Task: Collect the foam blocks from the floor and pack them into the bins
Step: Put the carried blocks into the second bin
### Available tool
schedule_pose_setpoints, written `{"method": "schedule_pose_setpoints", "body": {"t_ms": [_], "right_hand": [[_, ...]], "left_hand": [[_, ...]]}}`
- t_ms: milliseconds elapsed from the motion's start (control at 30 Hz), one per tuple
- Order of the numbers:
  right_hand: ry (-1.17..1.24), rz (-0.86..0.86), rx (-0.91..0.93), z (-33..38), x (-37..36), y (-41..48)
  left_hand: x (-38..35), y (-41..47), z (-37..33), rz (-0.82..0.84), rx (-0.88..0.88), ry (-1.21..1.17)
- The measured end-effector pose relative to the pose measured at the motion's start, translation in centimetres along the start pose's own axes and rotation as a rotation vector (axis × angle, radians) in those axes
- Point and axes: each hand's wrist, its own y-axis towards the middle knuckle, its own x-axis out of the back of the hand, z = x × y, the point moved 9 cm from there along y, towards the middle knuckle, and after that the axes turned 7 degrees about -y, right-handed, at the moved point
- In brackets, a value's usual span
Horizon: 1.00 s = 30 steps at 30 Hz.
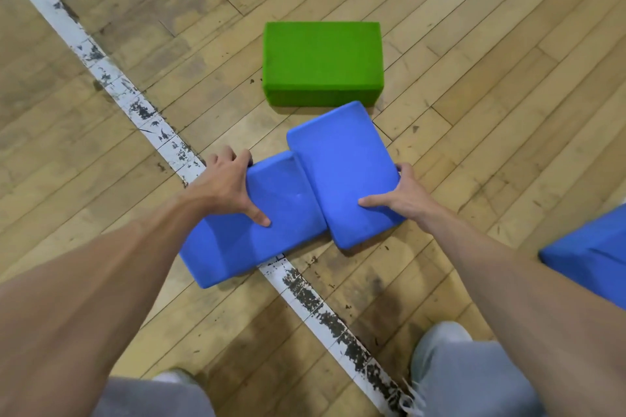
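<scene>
Two blue foam blocks lie side by side in front of me on the wooden floor. My left hand (233, 184) grips the left blue block (244, 237), thumb on top and fingers curled over its far-left edge. My right hand (401, 195) grips the right blue block (342, 169), thumb on top and fingers wrapped round its right edge. This right block sits tilted, its left edge overlapping the left one. A green foam block (321, 61) lies flat on the floor just beyond them, untouched. No bin is in view.
Another blue foam block (589, 247) is cut off by the right edge of the frame. A worn white painted line (115, 81) runs diagonally across the floor and under the left block. My knees in grey trousers fill the bottom.
</scene>
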Motion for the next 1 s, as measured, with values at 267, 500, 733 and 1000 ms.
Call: {"method": "schedule_pose_setpoints", "body": {"t_ms": [267, 500, 733, 1000], "right_hand": [[-0.166, -0.02, 0.058, 1.4, 0.1, -1.4], [-0.638, -0.166, 0.247, 9.6, 8.6, -18.3], [-0.658, -0.211, 0.302, 21.6, 21.4, -40.7], [-0.887, -0.193, 0.691, 34.5, 27.7, -60.2]], "left_hand": [[0.2, -2.6, 0.6, 0.0, 0.042, 0.075], [8.9, -17.5, -3.9, -0.156, 0.238, -0.051], [26.4, -41.0, -13.3, -0.313, 0.424, -0.182], [30.9, -65.6, -17.7, -0.442, 0.724, -0.541]]}}
